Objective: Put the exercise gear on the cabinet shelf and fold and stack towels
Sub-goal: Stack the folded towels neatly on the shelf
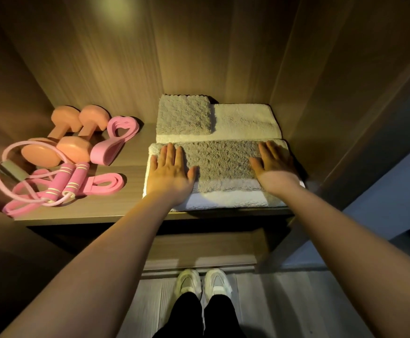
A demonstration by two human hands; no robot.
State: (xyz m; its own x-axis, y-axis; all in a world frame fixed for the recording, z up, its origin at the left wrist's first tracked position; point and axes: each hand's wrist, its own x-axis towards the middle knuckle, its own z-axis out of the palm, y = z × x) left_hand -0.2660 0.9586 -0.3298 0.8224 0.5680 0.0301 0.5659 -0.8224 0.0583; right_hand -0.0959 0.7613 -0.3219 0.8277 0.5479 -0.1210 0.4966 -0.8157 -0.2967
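Note:
A folded grey towel (220, 162) lies on a folded white towel (226, 200) at the front right of the cabinet shelf (116, 211). My left hand (169, 172) rests flat on its left end, fingers straight. My right hand (273, 164) presses flat on its right end. Behind them a smaller grey towel (183, 115) sits on another white towel (245, 120). On the shelf's left lie two orange-pink dumbbells (77, 132), a pink jump rope (60, 184), a pink resistance band (106, 182) and a pink looped band (116, 137).
Wooden cabinet walls close in the shelf at the back, left and right (321, 93). A lower shelf (199, 247) sits below. My white shoes (202, 282) stand on the pale floor in front.

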